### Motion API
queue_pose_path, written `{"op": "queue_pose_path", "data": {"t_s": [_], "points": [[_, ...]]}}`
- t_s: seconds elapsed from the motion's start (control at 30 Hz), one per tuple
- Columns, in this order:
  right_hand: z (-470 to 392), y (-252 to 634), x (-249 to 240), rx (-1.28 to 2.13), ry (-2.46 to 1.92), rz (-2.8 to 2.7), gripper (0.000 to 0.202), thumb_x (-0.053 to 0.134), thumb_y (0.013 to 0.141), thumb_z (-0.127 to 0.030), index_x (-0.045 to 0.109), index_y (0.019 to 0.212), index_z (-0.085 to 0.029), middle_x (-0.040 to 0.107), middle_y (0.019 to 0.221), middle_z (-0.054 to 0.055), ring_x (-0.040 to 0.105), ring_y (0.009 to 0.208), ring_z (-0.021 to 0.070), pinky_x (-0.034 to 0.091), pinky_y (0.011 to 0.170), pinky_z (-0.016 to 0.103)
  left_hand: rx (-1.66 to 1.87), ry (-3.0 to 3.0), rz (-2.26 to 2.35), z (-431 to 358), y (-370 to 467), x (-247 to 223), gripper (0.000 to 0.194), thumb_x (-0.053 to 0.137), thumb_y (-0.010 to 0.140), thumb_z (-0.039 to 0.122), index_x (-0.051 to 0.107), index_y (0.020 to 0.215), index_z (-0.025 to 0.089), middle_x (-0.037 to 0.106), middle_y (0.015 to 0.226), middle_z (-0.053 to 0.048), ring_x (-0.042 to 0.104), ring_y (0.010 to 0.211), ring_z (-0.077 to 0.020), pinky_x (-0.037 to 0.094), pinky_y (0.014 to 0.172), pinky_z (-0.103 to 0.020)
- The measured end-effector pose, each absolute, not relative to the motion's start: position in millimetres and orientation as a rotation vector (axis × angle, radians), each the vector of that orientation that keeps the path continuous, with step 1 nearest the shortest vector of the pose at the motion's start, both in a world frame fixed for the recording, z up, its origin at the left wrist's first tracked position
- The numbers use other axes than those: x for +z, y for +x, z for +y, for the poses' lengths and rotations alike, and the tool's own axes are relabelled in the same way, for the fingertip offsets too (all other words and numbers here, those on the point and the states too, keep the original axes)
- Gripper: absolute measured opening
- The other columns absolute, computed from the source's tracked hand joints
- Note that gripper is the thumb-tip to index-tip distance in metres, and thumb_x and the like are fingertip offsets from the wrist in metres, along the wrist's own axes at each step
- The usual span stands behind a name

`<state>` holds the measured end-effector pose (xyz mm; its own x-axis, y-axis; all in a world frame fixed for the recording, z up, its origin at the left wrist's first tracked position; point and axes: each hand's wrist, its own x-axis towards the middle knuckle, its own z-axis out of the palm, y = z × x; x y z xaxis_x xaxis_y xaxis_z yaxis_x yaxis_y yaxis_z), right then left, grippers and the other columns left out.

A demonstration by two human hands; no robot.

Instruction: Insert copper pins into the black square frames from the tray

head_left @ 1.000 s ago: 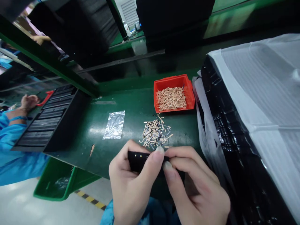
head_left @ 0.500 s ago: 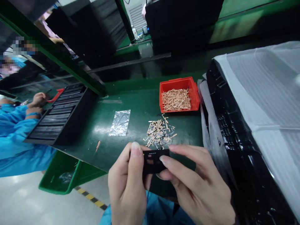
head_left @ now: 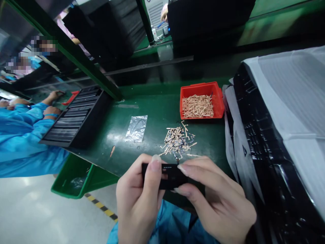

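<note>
A small flat black rectangular part (head_left: 169, 182) with little cutouts and pale marks is held up near the front of the bench. My left hand (head_left: 142, 196) grips its left end, thumb on top and fingers behind. At the right end, my right hand (head_left: 215, 196) pinches the part between the fingertips and thumb. Just beyond lies a loose pile of small tan and dark strips (head_left: 179, 139), like flex cables. Behind the pile stands a red bin (head_left: 218, 101) with many tan strips inside. My fingers cover both ends of the black part.
A clear plastic bag (head_left: 136, 128) lies on the green bench (head_left: 152, 105). To the left is a black rack (head_left: 88, 130) of dark pieces, with a co-worker's blue sleeve (head_left: 22, 135) beyond. Black trays with white sheets (head_left: 302, 98) stand right. A green bin (head_left: 66, 189) sits below the bench edge.
My view has shifted a little, so the bench things appear further right. My right hand's fingers have moved outward to the black part's right end, baring more of its face.
</note>
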<state>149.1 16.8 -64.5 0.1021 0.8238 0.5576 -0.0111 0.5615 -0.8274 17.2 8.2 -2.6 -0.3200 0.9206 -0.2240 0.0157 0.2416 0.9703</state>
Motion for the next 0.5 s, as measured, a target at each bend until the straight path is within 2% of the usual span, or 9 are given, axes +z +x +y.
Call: {"op": "queue_pose_path", "data": {"t_s": [0.13, 0.23, 0.3, 0.4, 0.5], "points": [[13, 145, -61, 0.884, -0.913, -1.082, 0.043, 0.080, 0.086, -0.006, 0.074, 0.121, -0.030, 0.081, 0.084, -0.008, 0.079, 0.074, 0.0082, 0.064, 0.071, 0.013, 1.254, 0.878, 1.497, 5, 17, -4, 0.041, 0.076, 0.094, 0.058, 0.071, 0.078, 0.021, 0.053, 0.057, 0.005, 0.040, 0.042, -0.0034, 0.030, 0.038, -0.011], [16, 144, -60, 0.947, -0.965, -1.031, 0.020, 0.078, 0.087, -0.012, 0.077, 0.100, -0.028, 0.078, 0.075, -0.008, 0.076, 0.067, 0.0074, 0.061, 0.064, 0.009, 1.263, 0.964, 1.474, 4, 19, -7, 0.039, 0.071, 0.098, 0.057, 0.073, 0.082, 0.021, 0.055, 0.059, 0.004, 0.042, 0.041, -0.0039, 0.031, 0.038, -0.013], [18, 144, -60, 0.952, -0.989, -1.048, 0.009, 0.074, 0.091, -0.016, 0.074, 0.087, -0.025, 0.074, 0.072, -0.007, 0.072, 0.065, 0.0070, 0.060, 0.063, 0.009, 1.249, 1.050, 1.521, 4, 22, -8, 0.039, 0.068, 0.101, 0.055, 0.073, 0.084, 0.021, 0.053, 0.056, 0.005, 0.042, 0.040, -0.0049, 0.031, 0.038, -0.014], [19, 144, -60, 0.928, -0.994, -1.098, 0.013, 0.070, 0.095, -0.017, 0.071, 0.083, -0.023, 0.069, 0.069, -0.005, 0.067, 0.063, 0.0083, 0.058, 0.062, 0.013, 1.247, 1.175, 1.658, 2, 26, -8, 0.038, 0.063, 0.104, 0.051, 0.071, 0.081, 0.022, 0.048, 0.050, 0.006, 0.041, 0.040, -0.0068, 0.030, 0.038, -0.016], [16, 144, -61, 0.872, -0.978, -1.139, 0.015, 0.068, 0.095, -0.014, 0.070, 0.083, -0.022, 0.067, 0.069, -0.003, 0.064, 0.062, 0.0102, 0.056, 0.060, 0.017, 1.275, 1.307, 1.810, 2, 28, -8, 0.032, 0.066, 0.102, 0.042, 0.070, 0.076, 0.023, 0.046, 0.047, 0.007, 0.040, 0.040, -0.0082, 0.030, 0.037, -0.017]]}}
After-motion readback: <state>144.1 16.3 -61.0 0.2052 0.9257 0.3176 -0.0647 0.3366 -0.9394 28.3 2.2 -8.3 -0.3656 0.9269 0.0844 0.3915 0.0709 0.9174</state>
